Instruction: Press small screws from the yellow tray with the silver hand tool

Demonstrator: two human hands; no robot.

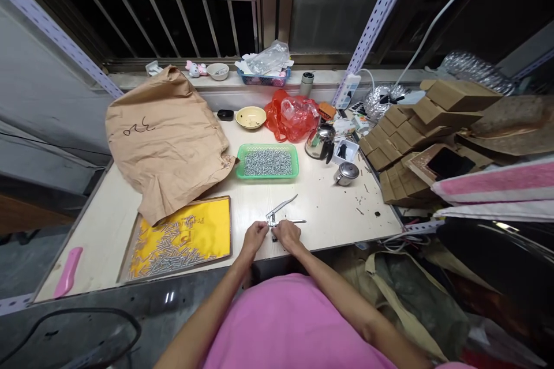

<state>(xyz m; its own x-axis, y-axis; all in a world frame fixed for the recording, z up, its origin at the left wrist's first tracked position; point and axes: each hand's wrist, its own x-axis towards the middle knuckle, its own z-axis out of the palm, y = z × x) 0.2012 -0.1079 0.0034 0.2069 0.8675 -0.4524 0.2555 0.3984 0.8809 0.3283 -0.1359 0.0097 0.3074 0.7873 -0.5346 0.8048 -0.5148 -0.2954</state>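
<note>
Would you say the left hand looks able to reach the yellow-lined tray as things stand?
Probably yes: nothing appears between the left hand and the tray, though that hand is at the metal tool.

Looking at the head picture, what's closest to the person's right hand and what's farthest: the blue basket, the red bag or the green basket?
From the right hand:
1. Green basket: ahead, a bit left, on the table.
2. Red bag: on the table, just behind the green basket.
3. Blue basket: farthest, up on the window sill.
</note>
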